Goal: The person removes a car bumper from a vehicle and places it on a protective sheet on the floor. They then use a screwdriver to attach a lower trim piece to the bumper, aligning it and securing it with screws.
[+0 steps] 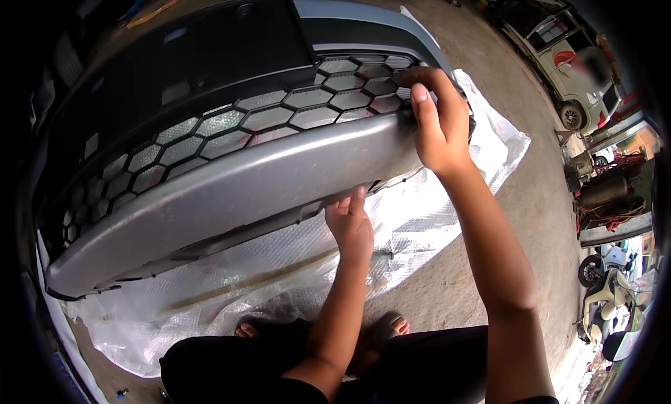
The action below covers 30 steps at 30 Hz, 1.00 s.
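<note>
A large car bumper (272,163) lies across the view, with a silver lower trim, a black honeycomb grille (269,117) and a black panel above it. My left hand (349,222) is closed on the trim's lower edge near its middle, thumb up against the silver face and the other fingers partly hidden beneath. My right hand (442,121) is curled over the right end of the trim and grille, its thumb raised and its fingertips at the honeycomb. Both hands touch the bumper.
Clear bubble wrap (419,222) is spread under the bumper on a concrete floor (521,194). My bare feet (391,327) stand at its near edge. A white vehicle (583,79) stands at the far right, with a cylindrical tank (604,192) and a motorbike (608,292) nearer.
</note>
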Each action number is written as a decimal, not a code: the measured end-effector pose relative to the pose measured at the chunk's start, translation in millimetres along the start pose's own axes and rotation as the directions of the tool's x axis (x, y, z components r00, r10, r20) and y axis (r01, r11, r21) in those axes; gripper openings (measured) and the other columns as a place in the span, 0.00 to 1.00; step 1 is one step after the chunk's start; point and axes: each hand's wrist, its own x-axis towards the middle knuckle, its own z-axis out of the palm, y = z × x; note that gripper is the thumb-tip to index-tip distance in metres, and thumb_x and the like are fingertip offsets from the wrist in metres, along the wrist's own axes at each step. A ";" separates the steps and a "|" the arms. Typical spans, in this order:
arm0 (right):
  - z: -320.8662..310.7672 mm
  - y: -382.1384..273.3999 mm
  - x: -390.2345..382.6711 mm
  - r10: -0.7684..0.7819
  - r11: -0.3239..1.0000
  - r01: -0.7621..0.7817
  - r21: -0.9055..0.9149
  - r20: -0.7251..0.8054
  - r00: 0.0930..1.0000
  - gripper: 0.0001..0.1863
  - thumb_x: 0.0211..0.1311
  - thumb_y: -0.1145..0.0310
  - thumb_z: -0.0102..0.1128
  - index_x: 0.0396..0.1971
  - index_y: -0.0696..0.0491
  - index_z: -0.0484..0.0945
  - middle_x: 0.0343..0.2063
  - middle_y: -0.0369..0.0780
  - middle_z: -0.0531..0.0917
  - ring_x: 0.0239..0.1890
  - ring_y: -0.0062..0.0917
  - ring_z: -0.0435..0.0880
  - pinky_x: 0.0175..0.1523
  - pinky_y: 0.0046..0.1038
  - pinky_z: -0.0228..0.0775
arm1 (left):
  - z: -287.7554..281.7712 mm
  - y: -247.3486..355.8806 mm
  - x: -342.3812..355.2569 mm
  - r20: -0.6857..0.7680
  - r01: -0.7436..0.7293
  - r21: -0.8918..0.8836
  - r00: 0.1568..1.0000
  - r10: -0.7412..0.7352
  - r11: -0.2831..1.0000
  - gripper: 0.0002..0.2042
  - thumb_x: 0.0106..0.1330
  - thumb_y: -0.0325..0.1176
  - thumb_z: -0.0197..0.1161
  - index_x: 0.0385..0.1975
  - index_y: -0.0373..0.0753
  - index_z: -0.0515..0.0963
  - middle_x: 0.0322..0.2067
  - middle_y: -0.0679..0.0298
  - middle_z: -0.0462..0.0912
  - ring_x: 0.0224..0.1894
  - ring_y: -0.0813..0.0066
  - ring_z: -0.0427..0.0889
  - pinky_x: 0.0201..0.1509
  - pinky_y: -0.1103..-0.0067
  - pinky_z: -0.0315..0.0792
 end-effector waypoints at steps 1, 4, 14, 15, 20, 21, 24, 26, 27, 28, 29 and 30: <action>1.7 5.3 -5.7 -0.074 0.996 0.074 -0.050 0.009 0.997 0.14 0.64 0.63 0.53 0.37 0.60 0.77 0.30 0.46 0.82 0.35 0.39 0.80 0.44 0.34 0.70 | -19.7 -7.0 9.7 0.048 0.051 -0.022 0.998 -0.050 0.998 0.10 0.63 0.21 0.61 0.43 0.41 0.78 0.43 0.71 0.81 0.44 0.84 0.77 0.50 0.84 0.69; 9.4 14.5 -11.7 -0.259 0.908 0.266 -0.324 0.065 0.964 0.16 0.58 0.58 0.58 0.36 0.57 0.78 0.30 0.45 0.81 0.35 0.40 0.79 0.44 0.35 0.69 | -48.2 -15.1 29.5 0.196 -0.002 -0.026 0.981 0.007 1.000 0.10 0.64 0.22 0.61 0.44 0.40 0.78 0.45 0.69 0.81 0.44 0.83 0.78 0.51 0.82 0.71; 29.0 34.6 -3.3 -0.422 0.852 0.307 -0.424 -0.209 0.882 0.18 0.49 0.54 0.67 0.14 0.51 0.74 0.10 0.36 0.70 0.13 0.32 0.71 0.18 0.30 0.61 | -35.7 -11.2 19.8 0.202 0.004 0.014 0.979 -0.007 1.000 0.07 0.67 0.28 0.62 0.43 0.44 0.79 0.42 0.69 0.83 0.43 0.81 0.80 0.52 0.81 0.70; 28.2 35.8 -1.3 -0.411 0.851 0.295 -0.435 -0.200 0.890 0.18 0.49 0.54 0.67 0.14 0.51 0.74 0.10 0.36 0.71 0.13 0.32 0.72 0.18 0.30 0.61 | -34.5 -12.3 18.5 0.183 0.005 0.015 0.983 -0.008 1.000 0.06 0.67 0.28 0.62 0.43 0.44 0.78 0.42 0.69 0.83 0.43 0.81 0.80 0.52 0.81 0.70; 23.2 35.6 0.1 -0.370 0.875 0.251 -0.414 -0.238 0.898 0.18 0.49 0.55 0.67 0.14 0.51 0.73 0.10 0.37 0.71 0.13 0.32 0.72 0.18 0.31 0.61 | -25.1 -10.6 11.7 0.122 0.083 0.042 0.989 -0.088 0.996 0.04 0.68 0.29 0.60 0.40 0.41 0.78 0.40 0.68 0.83 0.42 0.81 0.80 0.52 0.82 0.70; 23.6 37.9 -0.8 -0.393 0.866 0.268 -0.423 -0.243 0.887 0.17 0.49 0.55 0.67 0.14 0.51 0.73 0.10 0.37 0.71 0.13 0.32 0.72 0.18 0.31 0.61 | -21.0 -8.8 8.8 0.097 0.088 0.049 0.991 -0.093 0.995 0.03 0.69 0.29 0.60 0.37 0.40 0.78 0.38 0.69 0.83 0.40 0.83 0.79 0.51 0.82 0.69; 26.8 40.5 -5.0 -0.442 0.849 0.315 -0.425 -0.244 0.863 0.15 0.48 0.58 0.66 0.16 0.51 0.72 0.12 0.37 0.71 0.15 0.33 0.72 0.20 0.32 0.62 | -18.1 -4.8 2.0 0.058 0.112 0.059 0.992 -0.115 0.992 0.05 0.69 0.30 0.60 0.31 0.39 0.78 0.32 0.71 0.80 0.34 0.86 0.75 0.45 0.83 0.68; 33.6 39.5 -7.1 -0.463 0.840 0.342 -0.421 -0.227 0.857 0.14 0.48 0.59 0.65 0.17 0.51 0.72 0.13 0.38 0.71 0.17 0.34 0.73 0.22 0.33 0.63 | -22.6 1.0 4.3 0.089 0.123 0.055 0.988 -0.128 0.991 0.08 0.69 0.31 0.60 0.27 0.39 0.78 0.28 0.73 0.78 0.30 0.88 0.72 0.41 0.84 0.66; 36.2 39.6 -8.8 -0.470 0.836 0.354 -0.421 -0.213 0.857 0.13 0.48 0.60 0.64 0.17 0.51 0.71 0.14 0.38 0.71 0.18 0.35 0.73 0.23 0.33 0.63 | -24.0 4.3 4.0 0.048 0.143 0.093 0.988 -0.148 0.985 0.09 0.68 0.31 0.62 0.24 0.40 0.77 0.25 0.73 0.76 0.28 0.88 0.69 0.37 0.85 0.64; 37.0 40.0 -11.2 -0.477 0.831 0.366 -0.420 -0.198 0.856 0.13 0.48 0.61 0.64 0.18 0.52 0.71 0.15 0.39 0.72 0.19 0.35 0.73 0.24 0.34 0.63 | -23.9 4.0 0.7 0.006 0.165 0.128 0.986 -0.167 0.978 0.11 0.67 0.31 0.63 0.22 0.40 0.76 0.23 0.73 0.73 0.26 0.88 0.67 0.33 0.86 0.61; 34.4 30.4 -10.0 -0.478 0.835 0.376 -0.402 -0.188 0.858 0.12 0.49 0.63 0.63 0.19 0.52 0.71 0.17 0.40 0.72 0.20 0.36 0.73 0.25 0.35 0.63 | -21.8 14.1 1.2 -0.039 0.150 0.179 0.989 -0.145 0.972 0.12 0.66 0.31 0.65 0.19 0.40 0.75 0.21 0.73 0.71 0.24 0.88 0.64 0.29 0.87 0.59; 25.1 33.3 -10.3 -0.470 0.830 0.366 -0.420 -0.173 0.866 0.11 0.49 0.63 0.62 0.19 0.52 0.72 0.17 0.40 0.73 0.20 0.37 0.73 0.26 0.35 0.64 | -13.2 14.9 -1.5 -0.110 0.212 0.277 0.976 -0.188 0.937 0.16 0.67 0.33 0.65 0.16 0.42 0.71 0.18 0.75 0.69 0.20 0.88 0.61 0.22 0.85 0.52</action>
